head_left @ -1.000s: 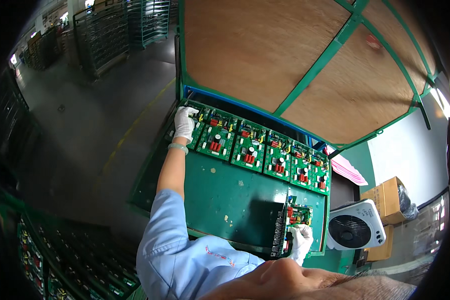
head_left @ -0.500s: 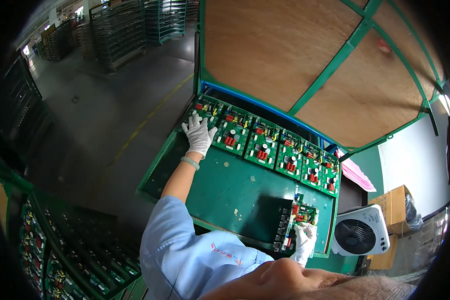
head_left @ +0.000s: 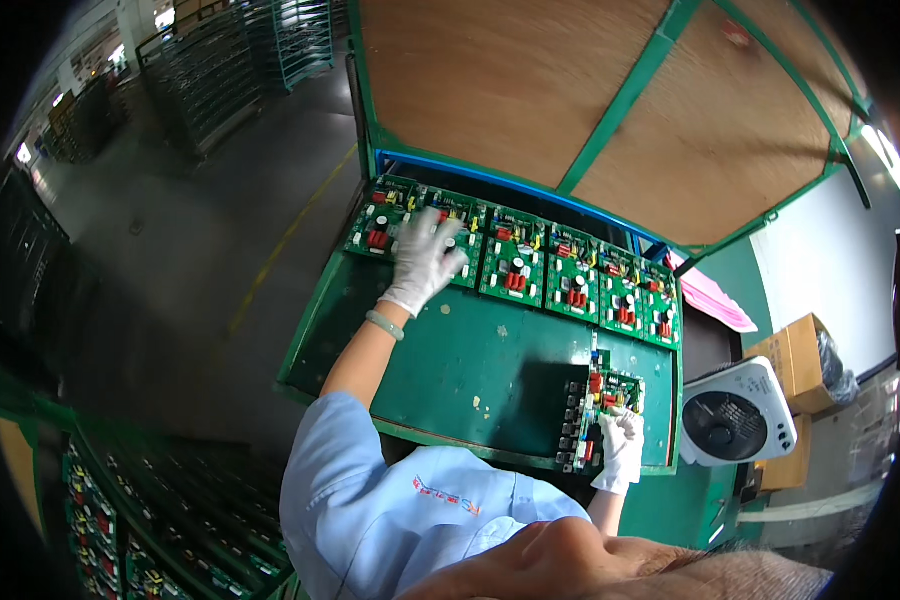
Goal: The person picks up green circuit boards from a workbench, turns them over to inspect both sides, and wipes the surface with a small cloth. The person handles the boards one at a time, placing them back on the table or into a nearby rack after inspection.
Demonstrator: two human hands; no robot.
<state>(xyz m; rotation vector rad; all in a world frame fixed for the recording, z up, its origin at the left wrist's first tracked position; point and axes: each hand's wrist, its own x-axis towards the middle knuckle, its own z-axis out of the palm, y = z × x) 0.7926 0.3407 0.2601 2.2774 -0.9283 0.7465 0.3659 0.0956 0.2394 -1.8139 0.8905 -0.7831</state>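
Note:
A row of several green circuit boards with red, yellow, black and white parts lies along the far side of the green tabletop [head_left: 440,350]. My left hand [head_left: 425,265], in a white glove, is spread over the second circuit board [head_left: 465,265] from the left; motion blurs its fingers, and whether they touch is unclear. The leftmost circuit board [head_left: 376,225] shows beside it. At the near right, my white-gloved right hand [head_left: 622,450] has its fingers closed on the near edge of a separate circuit board [head_left: 618,388], with a row of black parts along its left side.
Behind the boards rises a brown panel [head_left: 510,90] in a green frame. A white fan [head_left: 735,420], a cardboard box [head_left: 795,365] and pink sheets [head_left: 715,300] are at the right. Racks of boards [head_left: 160,540] stand lower left; a dark aisle with a yellow line runs alongside.
My left hand has moved right, from the leftmost circuit board to the second one. The right hand stays at the separate board. The whole view has shifted slightly.

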